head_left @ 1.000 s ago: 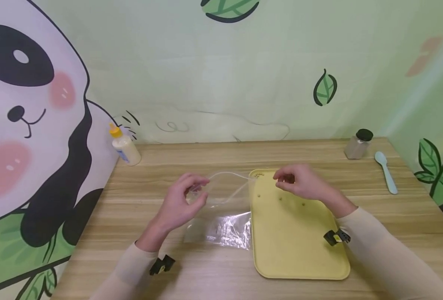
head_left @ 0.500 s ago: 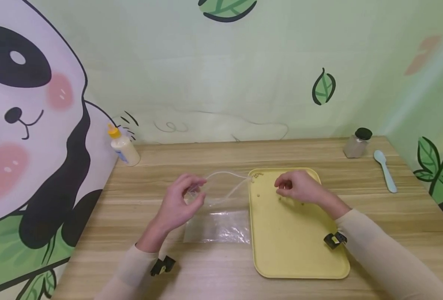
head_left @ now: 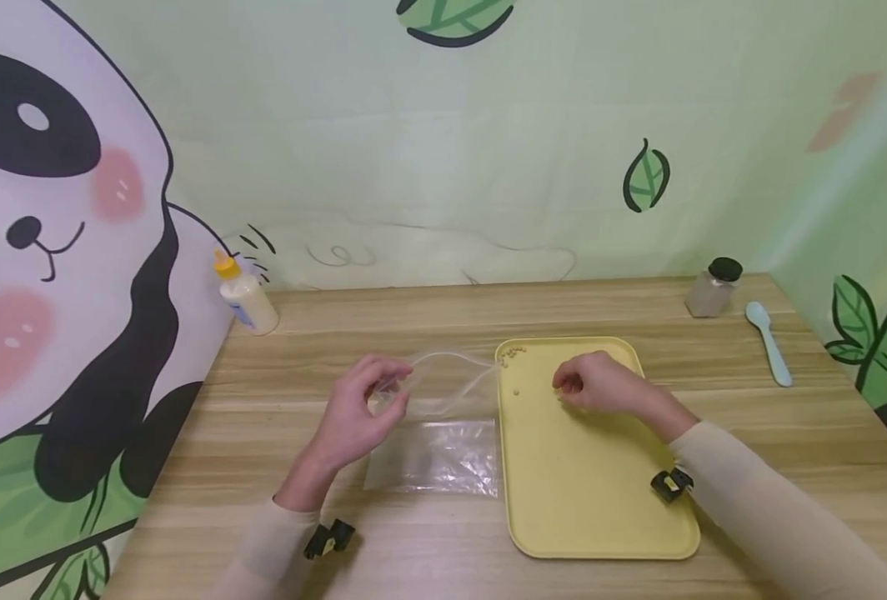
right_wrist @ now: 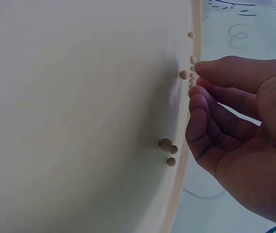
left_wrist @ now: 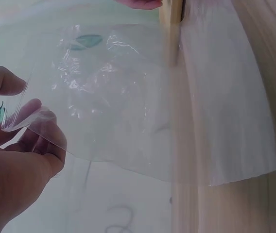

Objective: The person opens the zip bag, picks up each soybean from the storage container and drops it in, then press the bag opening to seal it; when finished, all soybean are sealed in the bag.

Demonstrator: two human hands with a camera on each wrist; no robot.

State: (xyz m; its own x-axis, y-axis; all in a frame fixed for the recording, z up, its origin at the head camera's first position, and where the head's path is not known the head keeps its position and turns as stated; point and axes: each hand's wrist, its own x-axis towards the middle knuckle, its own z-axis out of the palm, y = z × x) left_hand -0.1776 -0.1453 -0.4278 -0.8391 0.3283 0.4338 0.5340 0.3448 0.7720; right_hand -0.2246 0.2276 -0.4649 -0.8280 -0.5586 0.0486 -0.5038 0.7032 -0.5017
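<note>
My left hand (head_left: 359,414) holds the edge of a clear plastic bag (head_left: 434,461) between thumb and curled fingers; the bag's mouth gapes toward the right. In the left wrist view the film of the bag (left_wrist: 104,92) stretches away from the fingertips. My right hand (head_left: 599,384) is low over a yellow tray (head_left: 593,500), thumb and fingers bent with a small gap between their tips. Several small round tan balls (head_left: 514,353) lie in the tray's far left corner. A lone ball (head_left: 516,392) sits closer in. More balls (right_wrist: 165,144) appear beside the fingers in the right wrist view.
On the wood-grain table (head_left: 301,333), a yellow-capped squeeze bottle (head_left: 248,304) stands at the back left. A black-lidded jar (head_left: 714,287) and a pale blue spoon (head_left: 769,344) are at the back right. A panda-printed wall (head_left: 413,150) rises behind the table.
My right hand has dropped lower toward the tray and come slightly nearer, beside a ball. The left hand keeps its hold on the bag, almost unmoved.
</note>
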